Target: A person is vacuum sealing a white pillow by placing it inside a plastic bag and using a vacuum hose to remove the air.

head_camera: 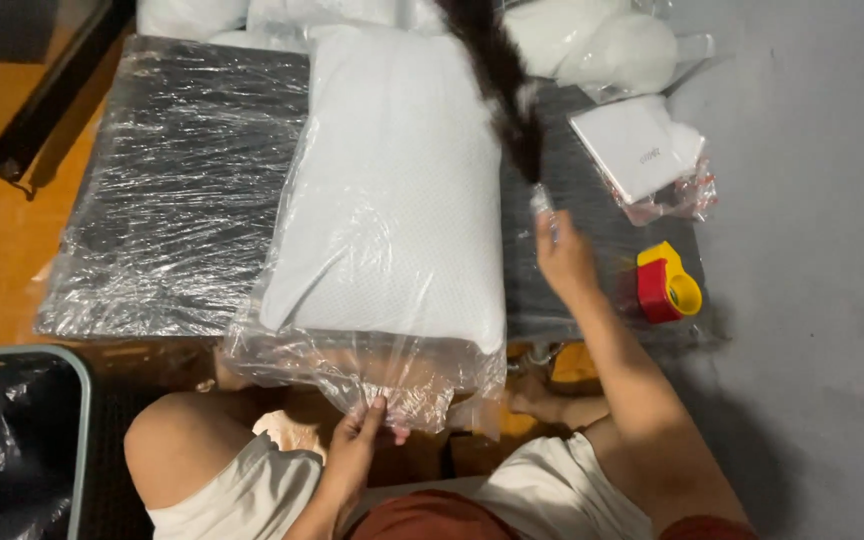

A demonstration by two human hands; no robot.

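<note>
A white pillow [392, 190] lies inside a clear plastic bag [352, 375] on a dark plastic-wrapped block. My left hand [357, 440] pinches the loose open end of the bag at the near edge. My right hand [562, 255] rests at the pillow's right side and grips a small clear strip, probably tape; what it is exactly stays blurred. A red and yellow tape dispenser [667, 283] sits just right of that hand.
A dark block wrapped in clear film [177, 190] lies to the left. Packaged white items [642, 150] and more white pillows [602, 45] sit at the back right. A bin with a black liner [12, 440] stands at the lower left. My knees are near the block's front edge.
</note>
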